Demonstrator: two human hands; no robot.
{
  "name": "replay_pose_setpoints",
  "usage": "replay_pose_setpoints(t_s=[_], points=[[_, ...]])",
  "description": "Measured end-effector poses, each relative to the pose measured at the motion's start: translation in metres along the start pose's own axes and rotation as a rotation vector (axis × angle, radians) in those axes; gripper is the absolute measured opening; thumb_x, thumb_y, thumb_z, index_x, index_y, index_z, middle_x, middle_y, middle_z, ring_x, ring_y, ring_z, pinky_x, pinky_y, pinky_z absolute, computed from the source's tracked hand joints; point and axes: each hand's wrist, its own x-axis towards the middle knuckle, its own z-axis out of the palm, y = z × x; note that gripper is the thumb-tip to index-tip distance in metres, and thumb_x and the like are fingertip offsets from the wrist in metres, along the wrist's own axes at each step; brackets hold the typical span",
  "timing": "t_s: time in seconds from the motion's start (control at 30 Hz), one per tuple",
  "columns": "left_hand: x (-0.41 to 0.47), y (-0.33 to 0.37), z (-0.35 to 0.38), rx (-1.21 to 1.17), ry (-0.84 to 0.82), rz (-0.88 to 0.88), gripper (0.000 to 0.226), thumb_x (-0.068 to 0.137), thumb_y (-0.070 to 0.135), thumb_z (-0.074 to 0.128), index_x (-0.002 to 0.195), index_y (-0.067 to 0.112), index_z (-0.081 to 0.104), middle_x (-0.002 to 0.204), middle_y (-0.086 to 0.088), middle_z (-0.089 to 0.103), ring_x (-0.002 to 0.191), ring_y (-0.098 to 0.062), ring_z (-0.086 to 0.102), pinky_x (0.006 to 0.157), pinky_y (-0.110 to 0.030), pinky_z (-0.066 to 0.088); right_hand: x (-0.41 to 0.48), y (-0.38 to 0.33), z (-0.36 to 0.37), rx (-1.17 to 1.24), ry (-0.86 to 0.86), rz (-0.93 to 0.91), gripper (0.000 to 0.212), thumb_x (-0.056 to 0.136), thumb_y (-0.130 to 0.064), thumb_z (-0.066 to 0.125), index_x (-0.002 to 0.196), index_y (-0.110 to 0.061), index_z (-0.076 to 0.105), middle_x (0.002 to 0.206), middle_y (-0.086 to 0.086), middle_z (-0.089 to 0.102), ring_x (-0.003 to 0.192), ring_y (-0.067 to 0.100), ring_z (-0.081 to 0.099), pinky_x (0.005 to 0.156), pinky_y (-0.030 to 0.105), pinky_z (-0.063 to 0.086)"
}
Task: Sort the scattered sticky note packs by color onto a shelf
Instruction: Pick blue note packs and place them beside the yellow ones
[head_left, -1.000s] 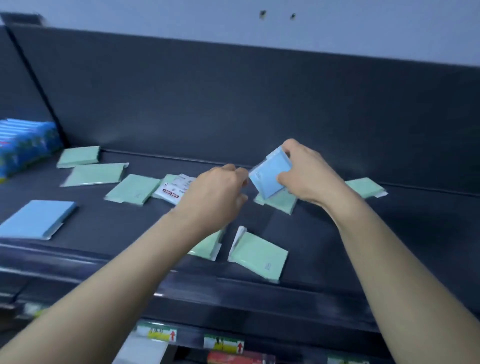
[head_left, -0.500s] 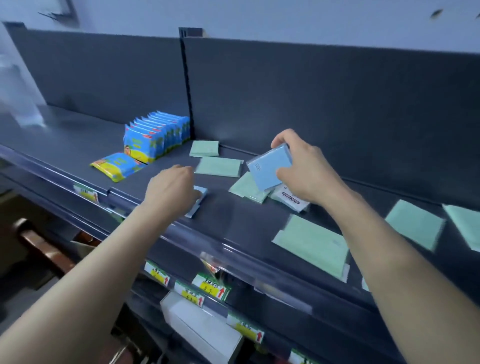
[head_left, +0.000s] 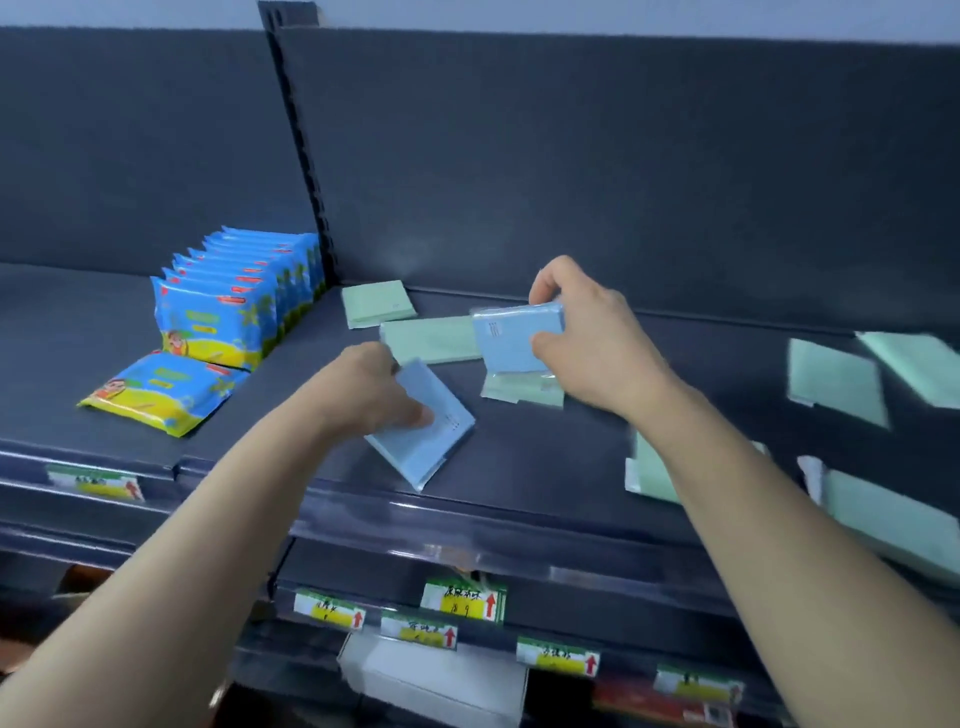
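Note:
My left hand (head_left: 371, 392) grips a light blue sticky note pack (head_left: 428, 434), tilted up on its edge near the front of the dark shelf (head_left: 545, 457). Above the shelf's middle, my right hand (head_left: 587, 338) pinches a second blue pack (head_left: 511, 338). Green packs lie flat around them: one at the back (head_left: 378, 303), a long one (head_left: 428, 340) behind my hands, one (head_left: 522, 389) under the raised blue pack. Several more green packs (head_left: 836, 382) are scattered to the right, partly hidden by my right forearm.
A row of blue and yellow wipe packets (head_left: 234, 301) stands at the left, one more (head_left: 161, 392) lying flat in front. A vertical upright (head_left: 301, 150) divides the back panel. Price labels (head_left: 462, 600) line the lower shelf rails, and a white box (head_left: 431, 680) sits below.
My left hand has closed on the blue pack lying at the shelf front and tipped it up. My right hand still holds its blue pack. The view has swung slightly further left.

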Motion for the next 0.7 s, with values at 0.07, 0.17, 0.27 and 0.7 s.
replay_pose_setpoints(t_s=[0.07, 0.17, 0.27, 0.7], points=[[-0.001, 0.016, -0.004, -0.037, 0.069, 0.143, 0.024, 0.077, 0.023, 0.072, 0.083, 0.012, 0.052, 0.079, -0.002, 0.054, 0.065, -0.014, 0.048, 0.052, -0.028, 0.034, -0.008, 0.009, -0.01, 0.003, 0.086, 0.058, 0.027, 0.082, 0.001, 0.045, 0.097, -0.021, 0.042, 0.099, 0.002, 0.055, 0.074, 0.02, 0.047, 0.052, 0.032, 0.04], [-0.01, 0.053, -0.005, -0.135, 0.164, 0.352, 0.022, 0.08, 0.019, 0.069, 0.084, 0.01, 0.05, 0.075, 0.001, 0.051, 0.063, -0.012, 0.045, 0.051, -0.028, 0.032, -0.027, 0.026, -0.033, -0.005, 0.265, 0.145, 0.026, 0.08, 0.002, 0.044, 0.095, -0.02, 0.044, 0.097, 0.006, 0.057, 0.082, 0.023, 0.05, 0.054, 0.033, 0.045], [-0.023, 0.087, 0.007, -0.297, 0.151, 0.517, 0.021, 0.079, 0.016, 0.07, 0.087, 0.011, 0.051, 0.079, 0.001, 0.057, 0.068, -0.014, 0.054, 0.056, -0.029, 0.039, -0.051, 0.042, -0.057, -0.06, 0.368, 0.209, 0.026, 0.083, 0.0, 0.047, 0.099, -0.021, 0.049, 0.099, 0.002, 0.058, 0.088, 0.023, 0.052, 0.057, 0.031, 0.045], [-0.237, 0.286, 0.177, -0.42, -0.459, 1.156, 0.02, 0.078, 0.007, 0.071, 0.069, 0.02, 0.06, 0.065, 0.007, 0.058, 0.054, 0.002, 0.05, 0.05, -0.009, 0.038, -0.371, 0.128, -0.227, -0.363, 0.777, 0.681, 0.024, 0.084, -0.003, 0.055, 0.102, -0.017, 0.06, 0.104, 0.003, 0.064, 0.095, 0.024, 0.055, 0.075, 0.028, 0.038]])
